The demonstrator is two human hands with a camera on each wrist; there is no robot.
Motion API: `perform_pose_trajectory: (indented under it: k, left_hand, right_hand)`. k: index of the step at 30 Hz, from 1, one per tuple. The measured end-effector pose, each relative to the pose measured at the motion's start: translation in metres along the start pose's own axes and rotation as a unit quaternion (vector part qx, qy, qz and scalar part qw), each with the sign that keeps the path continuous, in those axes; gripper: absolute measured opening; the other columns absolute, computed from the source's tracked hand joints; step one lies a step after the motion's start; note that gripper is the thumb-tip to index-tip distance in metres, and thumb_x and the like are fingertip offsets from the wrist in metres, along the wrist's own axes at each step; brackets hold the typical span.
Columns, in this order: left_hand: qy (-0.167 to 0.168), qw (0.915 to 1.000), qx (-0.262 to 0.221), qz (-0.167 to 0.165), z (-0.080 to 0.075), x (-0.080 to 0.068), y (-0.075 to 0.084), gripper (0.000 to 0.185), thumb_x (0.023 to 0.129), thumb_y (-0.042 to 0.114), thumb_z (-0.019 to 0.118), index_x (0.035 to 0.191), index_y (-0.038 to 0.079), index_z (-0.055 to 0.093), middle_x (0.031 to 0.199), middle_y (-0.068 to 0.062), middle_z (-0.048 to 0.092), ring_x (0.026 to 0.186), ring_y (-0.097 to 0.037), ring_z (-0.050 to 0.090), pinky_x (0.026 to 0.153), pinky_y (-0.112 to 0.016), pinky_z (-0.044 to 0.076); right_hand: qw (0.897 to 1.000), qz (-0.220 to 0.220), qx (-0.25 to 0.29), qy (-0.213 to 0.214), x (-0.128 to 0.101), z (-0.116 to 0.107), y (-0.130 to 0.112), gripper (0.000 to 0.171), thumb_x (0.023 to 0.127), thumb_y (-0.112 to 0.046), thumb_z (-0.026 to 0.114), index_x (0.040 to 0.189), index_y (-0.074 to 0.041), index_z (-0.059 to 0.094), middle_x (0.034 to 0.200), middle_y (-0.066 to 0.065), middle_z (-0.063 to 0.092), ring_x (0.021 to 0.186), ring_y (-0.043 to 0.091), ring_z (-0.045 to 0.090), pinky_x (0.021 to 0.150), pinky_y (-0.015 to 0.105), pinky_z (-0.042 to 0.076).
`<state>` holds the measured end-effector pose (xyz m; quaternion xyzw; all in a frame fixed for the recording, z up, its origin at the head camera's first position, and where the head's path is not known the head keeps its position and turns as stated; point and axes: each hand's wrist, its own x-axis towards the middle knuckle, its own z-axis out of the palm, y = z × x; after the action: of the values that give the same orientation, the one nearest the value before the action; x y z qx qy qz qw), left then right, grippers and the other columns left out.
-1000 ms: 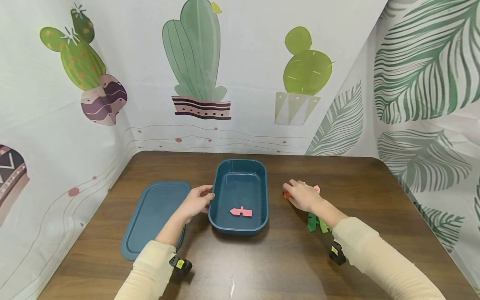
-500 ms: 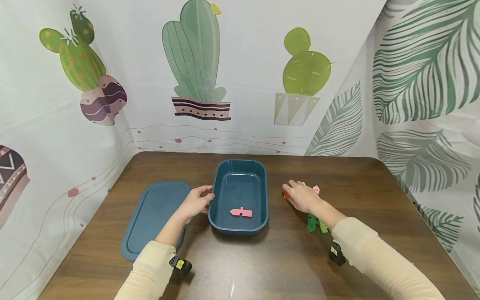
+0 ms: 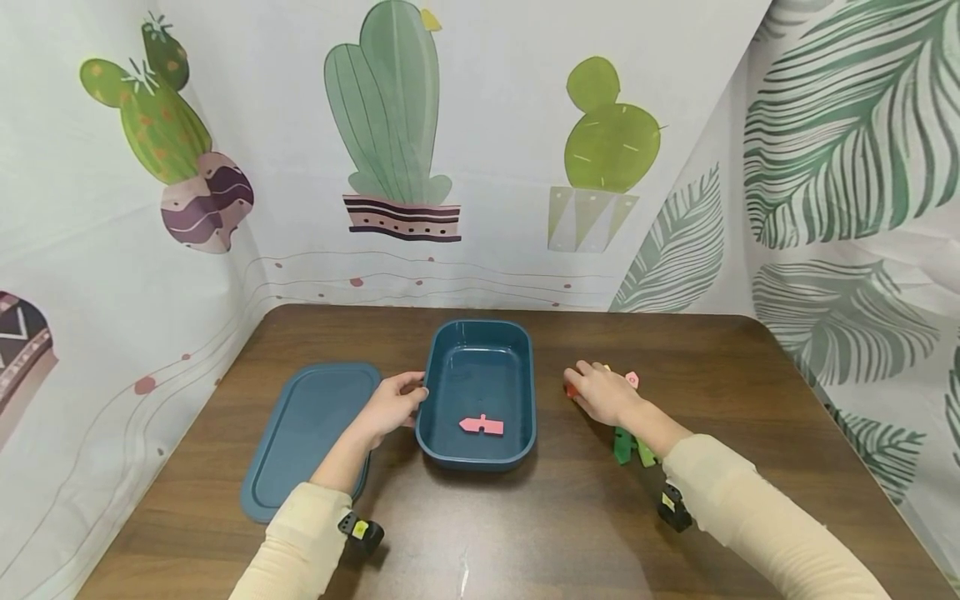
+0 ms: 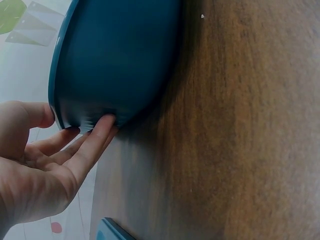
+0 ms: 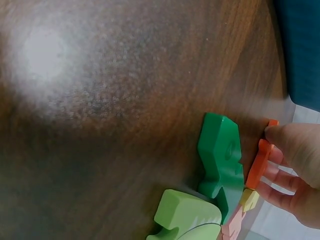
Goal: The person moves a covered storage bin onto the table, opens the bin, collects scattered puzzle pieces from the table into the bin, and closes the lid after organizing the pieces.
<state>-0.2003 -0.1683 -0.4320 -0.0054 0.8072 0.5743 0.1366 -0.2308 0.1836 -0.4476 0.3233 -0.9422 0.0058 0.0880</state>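
1. Orange piece [image 5: 259,162] stands on edge on the worktop [image 3: 540,525], right of the teal tub [image 3: 480,333], pinched by the right hand [image 3: 603,393] between thumb and fingers [image 5: 285,177].
2. Green pieces [image 5: 220,165] lie just beside it.
3. Teal tub holds one pink piece [image 3: 482,425].
4. Left hand [image 3: 390,407] rests relaxed fingers [image 4: 95,142] against the tub's wall, gripping nothing.
5. Teal lid [image 3: 307,433] lies flat to the left.

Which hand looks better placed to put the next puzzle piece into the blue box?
Probably the right hand: its fingers already pinch the orange piece, beside the green pieces. The left hand only touches the blue box at its rim, steadying it.
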Motion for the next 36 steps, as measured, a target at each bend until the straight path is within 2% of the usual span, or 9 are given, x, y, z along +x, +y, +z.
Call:
perform_pose_trajectory:
  k: [8,12,22,36]
  left_hand:
    - [0.004,1.0,0.001,0.001,0.0,0.001,-0.001,0.043,0.093,0.011,0.049,0.134,0.0,0.043,0.118,-0.021,0.055,0.089,-0.025,0.062,0.068,-0.038,0.056]
    - [0.006,1.0,0.004,-0.004,0.001,0.002,-0.001,0.043,0.093,0.011,0.049,0.133,0.0,0.043,0.118,-0.021,0.055,0.089,-0.024,0.062,0.068,-0.038,0.056]
    - [-0.012,0.9998,-0.012,0.006,0.0,0.0,0.0,0.043,0.093,0.01,0.047,0.134,-0.002,0.041,0.119,-0.024,0.054,0.091,-0.027,0.063,0.068,-0.038,0.056]
    - [-0.003,0.9999,-0.01,0.0,0.0,-0.001,0.0,0.043,0.093,0.01,0.048,0.134,-0.001,0.042,0.118,-0.023,0.056,0.088,-0.025,0.063,0.067,-0.038,0.056]
  right_hand:
    - [1.0,0.002,-0.003,0.001,0.001,-0.008,0.002,0.026,0.077,-0.013,0.072,0.096,-0.008,0.055,0.083,0.009,0.052,0.073,0.029,0.056,0.056,0.035,0.05]
    - [1.0,0.006,-0.012,-0.001,0.002,-0.012,0.004,0.024,0.078,-0.014,0.071,0.094,-0.01,0.054,0.084,0.008,0.051,0.075,0.029,0.056,0.051,0.035,0.049]
    - [1.0,0.0,-0.012,-0.006,0.007,-0.023,0.011,0.023,0.079,-0.015,0.071,0.092,-0.012,0.053,0.083,0.006,0.05,0.074,0.027,0.053,0.056,0.034,0.05]
    - [1.0,-0.014,-0.02,0.002,0.012,-0.043,0.01,0.025,0.078,-0.014,0.072,0.095,-0.013,0.053,0.085,0.005,0.05,0.076,0.027,0.053,0.055,0.033,0.048]
